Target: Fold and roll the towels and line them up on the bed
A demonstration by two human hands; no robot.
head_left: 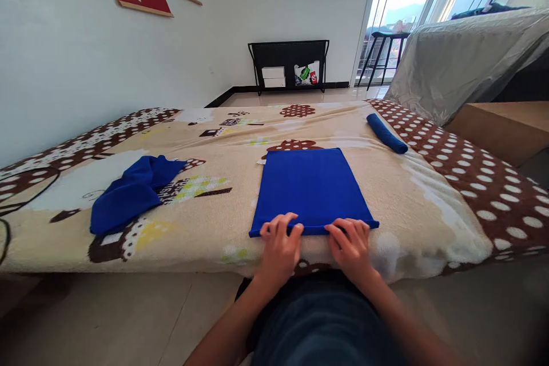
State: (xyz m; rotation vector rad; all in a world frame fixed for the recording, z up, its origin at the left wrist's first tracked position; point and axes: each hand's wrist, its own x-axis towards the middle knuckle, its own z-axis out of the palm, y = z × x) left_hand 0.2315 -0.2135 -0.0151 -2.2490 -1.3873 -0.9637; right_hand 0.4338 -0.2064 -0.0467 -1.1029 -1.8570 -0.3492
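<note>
A blue towel (312, 186) lies spread flat on the bed, its near edge turned up into a thin roll. My left hand (279, 243) presses on that rolled edge left of centre, fingers curled over it. My right hand (349, 243) grips the same edge just to the right, fingers also curled. A rolled blue towel (386, 133) lies at the far right of the bed. A crumpled blue towel (131, 193) sits on the left.
The bed is covered by a beige patterned blanket (206, 223) with brown dotted borders. A covered piece of furniture (463, 57) and a brown box (506, 126) stand to the right. A black rack (288, 66) stands by the far wall.
</note>
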